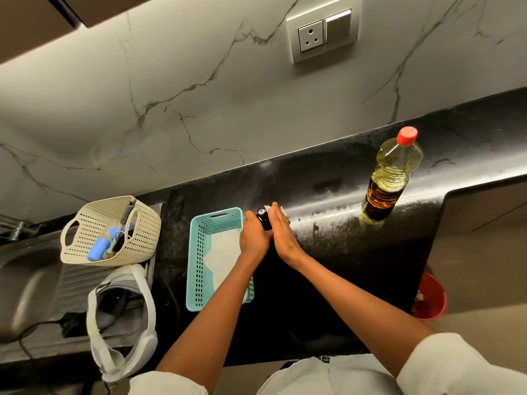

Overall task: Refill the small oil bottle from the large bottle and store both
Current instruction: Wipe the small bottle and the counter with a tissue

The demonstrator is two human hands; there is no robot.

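Observation:
The small oil bottle (pixel 263 219), dark with a black top, stands on the black counter (pixel 328 252) between my two hands. My left hand (pixel 253 238) grips its left side with curled fingers. My right hand (pixel 282 235) lies against its right side with straight fingers, and a bit of white tissue (pixel 268 207) shows behind the fingertips. The large oil bottle (pixel 390 175), clear plastic with yellow oil and a red cap, stands upright and capped to the right, apart from both hands.
A teal perforated basket (pixel 199 252) with white paper in it sits just left of my hands. A cream basket (pixel 94 229) of utensils stands by the sink (pixel 25 286). A white headset (pixel 122 320) lies near the front edge. A red bin (pixel 430 297) sits below the counter's right end.

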